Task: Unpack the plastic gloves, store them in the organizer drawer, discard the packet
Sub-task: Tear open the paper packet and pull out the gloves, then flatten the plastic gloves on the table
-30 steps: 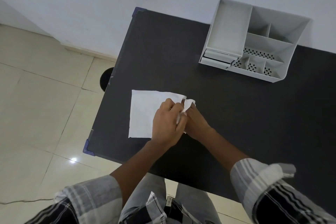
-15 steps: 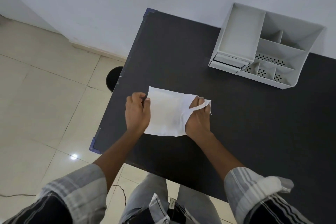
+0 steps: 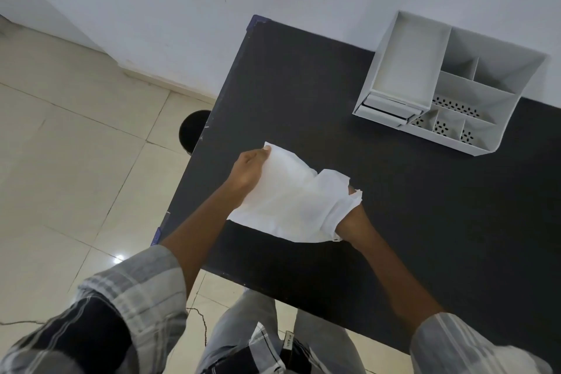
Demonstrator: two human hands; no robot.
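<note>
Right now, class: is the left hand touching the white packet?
Touching. Head view shows the left hand pinching the packet's far left edge.

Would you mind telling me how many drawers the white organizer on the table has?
2. Both sit stacked at the front left of the organizer, under its big tray: the upper drawer and the lower drawer, each pulled out slightly. Other sides are hidden.

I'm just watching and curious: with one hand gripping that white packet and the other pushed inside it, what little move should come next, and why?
Probably draw the right hand back out, bringing the gloves with it. The left hand pinches the far end of the white packet above the black table, bracing it. The right hand is inside the torn opening. No gloves show yet, and the white organizer sits apart near the wall.
</note>
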